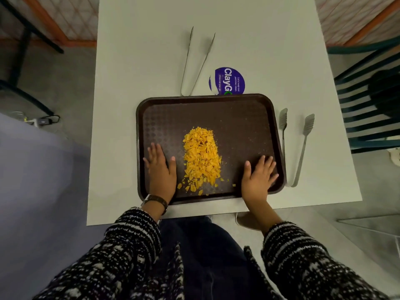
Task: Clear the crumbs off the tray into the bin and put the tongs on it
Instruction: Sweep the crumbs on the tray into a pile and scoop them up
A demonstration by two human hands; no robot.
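While your left hand and right hand lie flat, grip apart, on the brown tray, orange crumbs sit between; 2 tongs on table.

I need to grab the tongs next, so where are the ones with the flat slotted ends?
In the head view, the slotted tongs lie on the white table just off the tray's right edge, beyond the right hand.

A brown tray sits at the centre of the frame on a white table, with a heap of yellow crumbs in its middle. The left hand and right hand lie flat on the tray, fingers spread, either side of the heap. Slim tongs lie above the tray; broader tongs lie just right of it. A purple sticker peeks out at the tray's top edge.
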